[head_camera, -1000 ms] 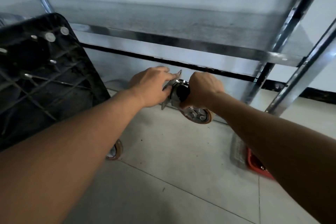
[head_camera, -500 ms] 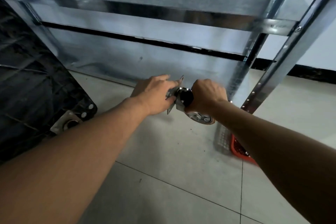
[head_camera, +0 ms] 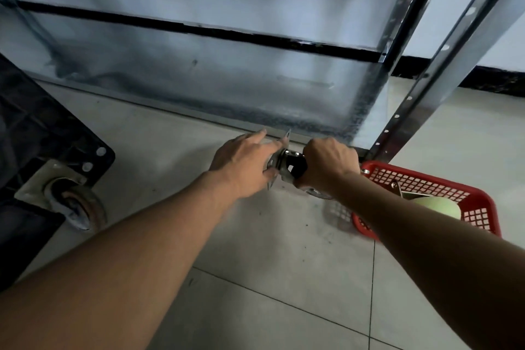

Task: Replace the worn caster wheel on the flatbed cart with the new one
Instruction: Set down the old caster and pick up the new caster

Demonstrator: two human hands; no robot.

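Far left: black cart (head_camera: 42, 150) tipped on edge, with a mounted wheel (head_camera: 76, 207) at its lower corner, well apart from both hands. Centre, over the floor (head_camera: 255, 264): the left hand (head_camera: 241, 167) pinches the plate (head_camera: 287, 136) of a loose caster (head_camera: 289, 167) between thumb and fingers. The right hand (head_camera: 326, 165), just beside it, is curled tight round the wheel end, so the caster sits between the two hands. Right: a red basket (head_camera: 468, 199) stands by the rack leg (head_camera: 420, 88), partly behind the right forearm.
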